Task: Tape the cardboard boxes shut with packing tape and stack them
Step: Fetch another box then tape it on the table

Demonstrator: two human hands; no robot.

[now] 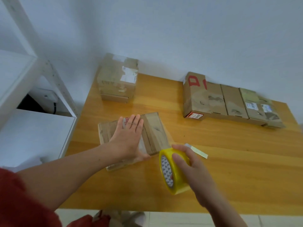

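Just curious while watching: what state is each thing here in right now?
Flat box, lying closed under the left hand
Left hand, open, pressing it flat
Tape roll, held in the air by the right hand
Right hand, gripping the tape roll
Back box, closed, untouched
Row of boxes, closed, side by side

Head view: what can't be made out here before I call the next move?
Head view only:
- Flat brown cardboard box: the left hand lies flat over its top, hiding the seam beneath.
- Yellow roll of packing tape: the right hand covers where the strip leaves it.
- Row of brown cardboard boxes far right: labels blurred, too small to read.
- Tall brown box at the back: blurred, its printing cannot be read.
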